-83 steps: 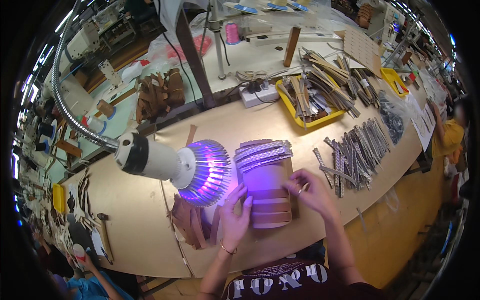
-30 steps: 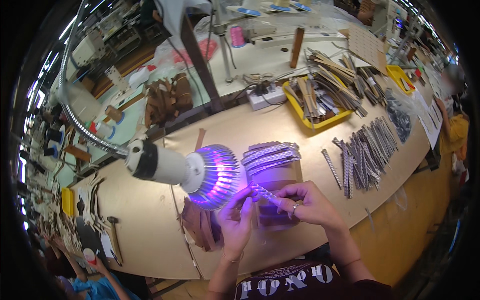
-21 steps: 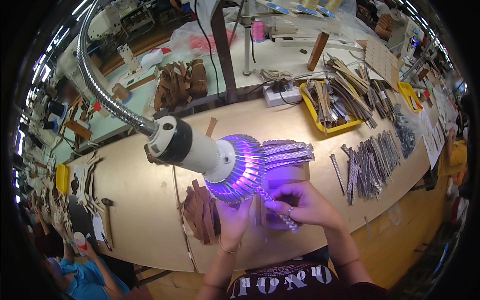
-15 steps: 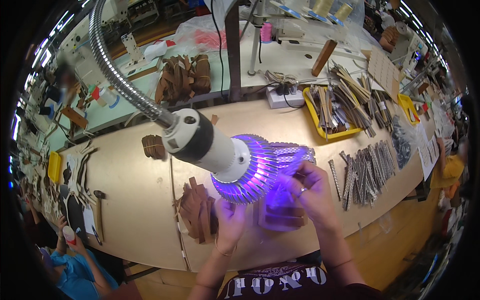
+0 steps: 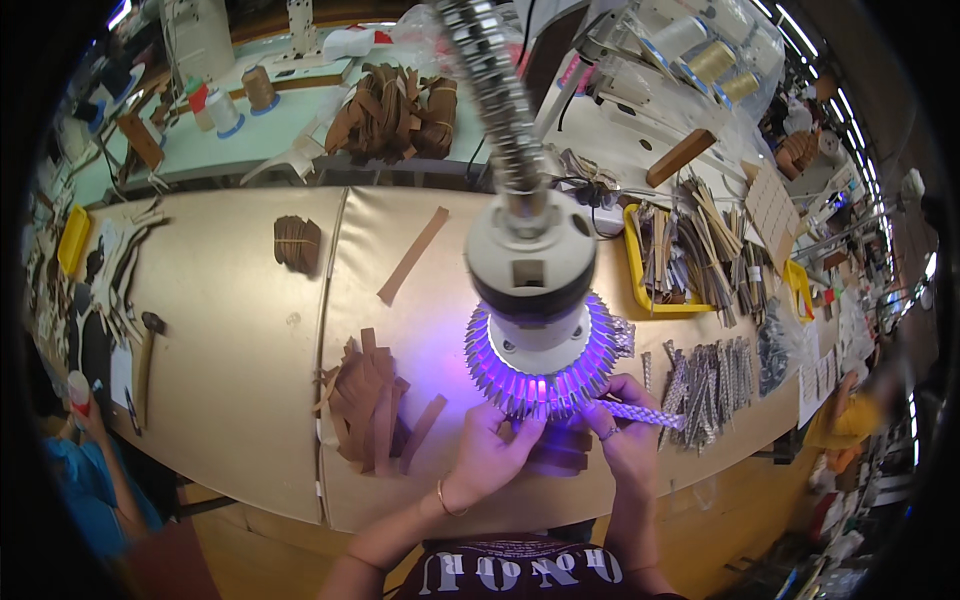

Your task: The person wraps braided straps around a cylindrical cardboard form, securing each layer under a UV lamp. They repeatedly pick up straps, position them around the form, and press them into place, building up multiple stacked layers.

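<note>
Under the purple-lit lamp point(image 5: 540, 350), my right hand point(image 5: 628, 440) pinches a braided strap point(image 5: 645, 413), pale in the purple light. One end of the strap sticks out to the right past my fingers; the other runs toward the lamp's rim. My left hand point(image 5: 492, 458) is closed just left of it, thumb against fingers at the lamp's lower edge. The lamp hides what those fingertips hold. Below and between my hands lies a stack of brown strips point(image 5: 560, 455). More braided straps point(image 5: 618, 340) show partly behind the lamp.
Loose brown strips point(image 5: 372, 415) lie left of my hands, with a single brown strip point(image 5: 415, 255) and a banded bundle point(image 5: 297, 243) beyond. Many braided straps point(image 5: 705, 390) lie to the right, near a yellow tray point(image 5: 640, 290) of strips. A hammer point(image 5: 147, 365) lies far left.
My view has shifted, and the lamp now stands more upright in it. My left hand has come closer to my right. The strap now points right, and a single brown strip has come into sight.
</note>
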Available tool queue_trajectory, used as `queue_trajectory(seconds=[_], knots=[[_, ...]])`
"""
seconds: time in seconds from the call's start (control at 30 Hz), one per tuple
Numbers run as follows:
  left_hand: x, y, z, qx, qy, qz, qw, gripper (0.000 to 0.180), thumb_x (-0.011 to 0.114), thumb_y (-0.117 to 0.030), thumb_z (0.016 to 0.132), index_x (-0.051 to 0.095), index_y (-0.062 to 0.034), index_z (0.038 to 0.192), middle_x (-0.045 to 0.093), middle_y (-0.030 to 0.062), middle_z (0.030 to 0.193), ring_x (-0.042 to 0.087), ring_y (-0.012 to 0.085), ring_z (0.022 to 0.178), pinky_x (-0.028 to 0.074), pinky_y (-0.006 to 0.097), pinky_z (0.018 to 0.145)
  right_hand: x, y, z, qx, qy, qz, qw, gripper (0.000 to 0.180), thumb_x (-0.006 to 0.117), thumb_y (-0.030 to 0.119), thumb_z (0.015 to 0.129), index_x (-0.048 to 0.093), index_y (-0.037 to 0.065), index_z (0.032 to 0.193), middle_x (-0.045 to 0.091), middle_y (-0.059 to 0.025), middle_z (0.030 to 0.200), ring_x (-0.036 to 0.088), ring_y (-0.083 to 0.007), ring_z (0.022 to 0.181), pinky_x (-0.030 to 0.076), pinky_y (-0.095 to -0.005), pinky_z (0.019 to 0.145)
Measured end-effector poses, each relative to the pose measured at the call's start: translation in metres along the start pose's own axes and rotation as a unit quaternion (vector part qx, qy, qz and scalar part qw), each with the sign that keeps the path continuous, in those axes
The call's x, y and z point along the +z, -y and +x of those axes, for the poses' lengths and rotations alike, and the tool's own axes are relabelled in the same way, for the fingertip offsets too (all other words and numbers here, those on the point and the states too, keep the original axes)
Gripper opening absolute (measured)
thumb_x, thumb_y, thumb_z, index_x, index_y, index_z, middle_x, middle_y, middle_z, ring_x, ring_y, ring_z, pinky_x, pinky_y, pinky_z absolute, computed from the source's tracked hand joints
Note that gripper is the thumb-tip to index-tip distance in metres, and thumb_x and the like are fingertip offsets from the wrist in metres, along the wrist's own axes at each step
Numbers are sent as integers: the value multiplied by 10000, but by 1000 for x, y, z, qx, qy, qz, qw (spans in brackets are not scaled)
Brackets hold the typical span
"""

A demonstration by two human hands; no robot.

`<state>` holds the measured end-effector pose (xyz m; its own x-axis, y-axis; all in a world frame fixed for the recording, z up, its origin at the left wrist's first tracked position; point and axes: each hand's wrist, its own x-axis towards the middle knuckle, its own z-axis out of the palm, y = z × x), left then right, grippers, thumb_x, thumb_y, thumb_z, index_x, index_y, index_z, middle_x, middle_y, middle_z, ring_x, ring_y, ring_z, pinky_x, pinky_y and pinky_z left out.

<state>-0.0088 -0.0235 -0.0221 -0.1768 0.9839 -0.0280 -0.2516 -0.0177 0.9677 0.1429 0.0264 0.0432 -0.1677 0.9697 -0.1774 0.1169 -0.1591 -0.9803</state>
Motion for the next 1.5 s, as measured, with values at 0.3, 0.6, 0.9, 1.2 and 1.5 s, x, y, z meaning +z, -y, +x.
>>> queue_trajectory(seconds=[0.3,0.6,0.9,1.2,1.5], knots=[[-2,6,-8,137,-60,295,944,245,664,-167,887,674,-52,1103,608,99,995,625,281,799,506,397,738,-9,-12,11,-138,-110,-16,984,202,675,-47,844,523,13,962,609,-37,792,591,-81,660,501,-221,639],[-3,15,-9,147,-38,325,933,288,653,-183,891,664,-73,1157,589,113,1049,616,288,900,499,406,786,16,-25,16,-114,-109,-277,948,459,738,68,824,545,-30,1228,628,-91,1131,603,-161,1003,499,-316,868],[-3,22,-11,153,-51,298,941,279,699,-155,848,687,-75,1115,592,125,1140,625,284,906,503,403,782,13,-30,16,-104,-126,-340,926,283,764,76,819,624,-10,1049,634,-43,985,591,-152,879,499,-323,794],[-3,28,-12,169,-52,295,939,278,694,-168,864,677,-60,1118,578,137,1157,639,281,946,509,401,806,-9,-49,25,-307,-71,-739,595,232,758,-8,815,577,36,953,541,7,917,518,-111,827,460,-271,748],[-3,27,-14,146,-37,284,947,271,676,-175,881,673,-53,1123,576,150,1154,636,296,970,507,408,822,-3,-38,26,-323,-56,-784,526,221,758,19,808,571,25,925,504,12,867,478,-115,787,422,-271,714]])
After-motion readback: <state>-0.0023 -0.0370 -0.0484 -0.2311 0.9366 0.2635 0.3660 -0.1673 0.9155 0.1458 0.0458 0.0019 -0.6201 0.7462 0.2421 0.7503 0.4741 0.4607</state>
